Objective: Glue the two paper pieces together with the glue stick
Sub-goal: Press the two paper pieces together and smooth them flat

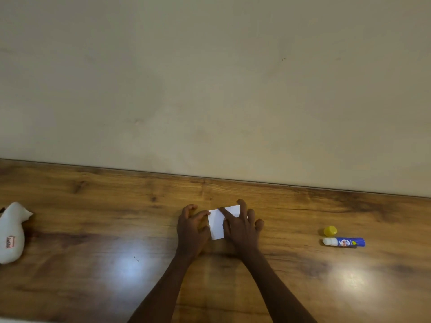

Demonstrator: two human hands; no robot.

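White paper [217,223] lies flat on the wooden table [116,229], near its middle. I cannot tell whether it is one piece or two stacked. My right hand [241,226] lies spread over the paper's right part, its index finger stretched across the sheet. My left hand [192,226] touches the paper's left edge with its fingertips, fingers bent. The glue stick [344,242], blue with a white exposed tip, lies uncapped on its side far to the right. Its yellow cap [330,230] sits just behind it.
A white plastic pouch [11,231] with a red label lies at the table's left edge. A plain beige wall [210,89] rises directly behind the table's far edge. Two bright light reflections show on the tabletop in front.
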